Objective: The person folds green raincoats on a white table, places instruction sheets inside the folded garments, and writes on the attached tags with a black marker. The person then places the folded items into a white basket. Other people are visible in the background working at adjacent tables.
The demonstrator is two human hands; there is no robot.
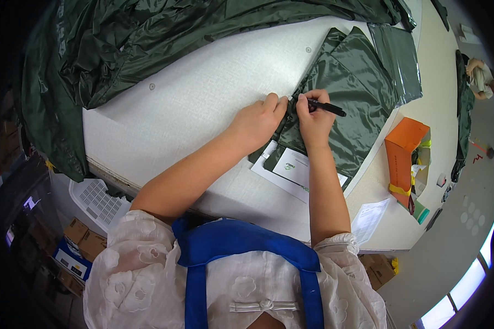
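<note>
The right hand (315, 123) is closed around a black marker (327, 107), its tip end at the near-left side of a folded dark green garment (362, 82). The left hand (260, 122) sits just beside it, fingers curled in at the garment's left edge; from here I can't tell whether they pinch the cloth. The garment lies flat on the pale desk (203, 74), a white card (293, 166) by its near end, close to the desk's front edge.

Left of the hands, a broad pale stretch of desktop gives the left forearm room, up to a heap of dark green fabric (121, 49) that curves round the far side and spills over the left edge. On the right it is tighter: a glossy packet (399, 63) touches the garment's far-right edge, and a second surface runs alongside, carrying an open orange box (402, 153) and a printed sheet (370, 219) near its front edge. Below the desk's left corner stands a white basket (99, 202).
</note>
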